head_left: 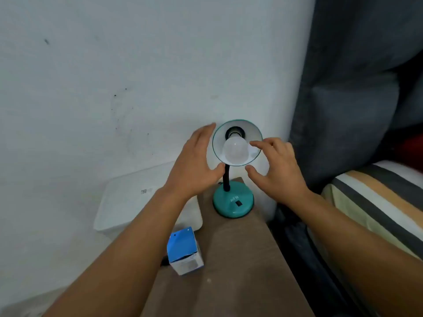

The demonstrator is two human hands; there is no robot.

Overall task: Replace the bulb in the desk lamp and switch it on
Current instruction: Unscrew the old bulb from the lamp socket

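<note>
Two bare hands are raised on either side of the teal metal desk lamp's round shade (238,129), which is tilted toward the viewer with a frosted white bulb (235,151) seated in its dark socket. Her or his left hand (194,161) is spread beside the shade's left rim, fingers straight, gripping nothing; whether it touches the rim I cannot tell. The right hand (274,165) is loosely spread too, its fingertips reaching the bulb's right side. On the brown wooden table (240,271) the lamp's round base (233,201) stands at the far end, and nearer, a small blue-and-white cardboard box (184,251) sits at the left edge, its contents hidden. A white plastic lidded bin (137,202) stands beside the table.
</note>
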